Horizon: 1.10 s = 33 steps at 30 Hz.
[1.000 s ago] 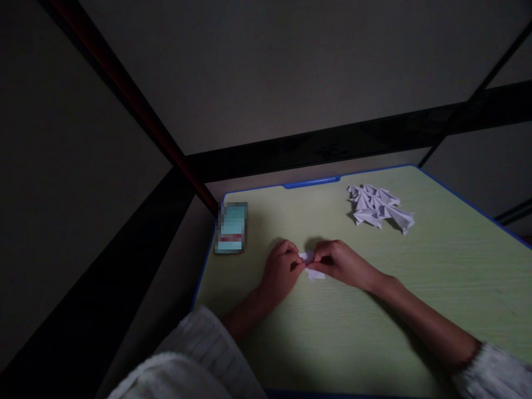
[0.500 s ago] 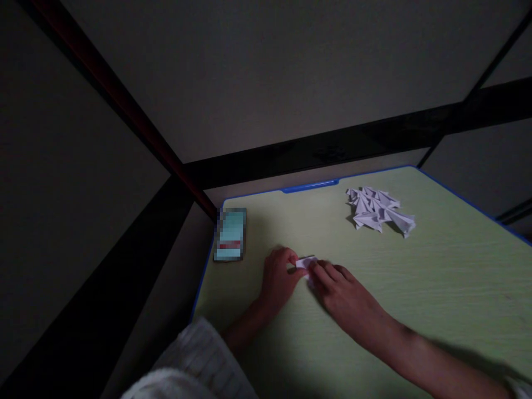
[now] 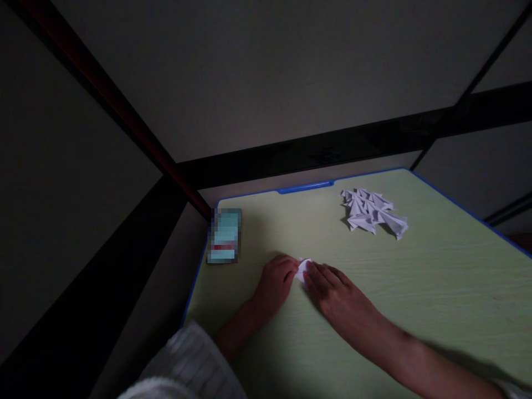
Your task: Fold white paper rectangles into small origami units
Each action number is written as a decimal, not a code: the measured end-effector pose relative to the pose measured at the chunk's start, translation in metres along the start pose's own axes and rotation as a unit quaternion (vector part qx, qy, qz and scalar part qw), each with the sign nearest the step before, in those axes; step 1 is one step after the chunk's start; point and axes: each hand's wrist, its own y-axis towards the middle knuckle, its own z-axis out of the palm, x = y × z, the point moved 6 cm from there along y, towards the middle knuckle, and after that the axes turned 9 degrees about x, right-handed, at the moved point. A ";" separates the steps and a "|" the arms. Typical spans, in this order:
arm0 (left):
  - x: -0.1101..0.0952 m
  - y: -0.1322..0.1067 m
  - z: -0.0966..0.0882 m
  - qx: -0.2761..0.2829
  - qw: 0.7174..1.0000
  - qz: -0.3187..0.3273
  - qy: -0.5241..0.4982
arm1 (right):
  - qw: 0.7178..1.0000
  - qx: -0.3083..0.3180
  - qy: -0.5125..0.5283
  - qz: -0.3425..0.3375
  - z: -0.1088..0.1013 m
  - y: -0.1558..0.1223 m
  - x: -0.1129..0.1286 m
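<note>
A small folded piece of white paper (image 3: 303, 270) lies between my two hands near the middle of the table. My left hand (image 3: 277, 278) pinches its left edge, fingers closed. From the other side, my right hand (image 3: 330, 288) grips the paper, its fingertips pressed onto the right part and covering some of it. Farther back on the right sits a pile of several folded white paper pieces (image 3: 369, 210), apart from both hands.
A phone-like device with a blurred lit screen (image 3: 225, 235) lies at the table's left edge. The pale green table (image 3: 436, 277) has a blue rim and a blue strip (image 3: 305, 187) at its back edge. Dark panelled walls stand behind and to the left.
Both hands have shifted on the paper; the left thumb has drawn in and the paper now shows a different, more pointed shape. The whole view has moved slightly.
</note>
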 end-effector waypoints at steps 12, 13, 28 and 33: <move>-0.013 -0.010 0.011 0.111 0.963 0.139 0.202 | 1.000 0.013 0.006 0.005 -0.010 0.005 -0.007; -0.011 -0.010 0.010 0.113 0.966 0.126 0.194 | 1.000 0.012 0.006 0.004 -0.010 0.004 -0.007; -0.013 -0.005 -0.009 0.205 0.965 0.073 0.149 | 0.997 0.029 0.063 -0.022 -0.013 0.006 -0.011; -0.014 -0.005 -0.008 0.217 0.963 0.070 0.147 | 0.993 0.044 0.108 -0.018 -0.010 0.007 -0.021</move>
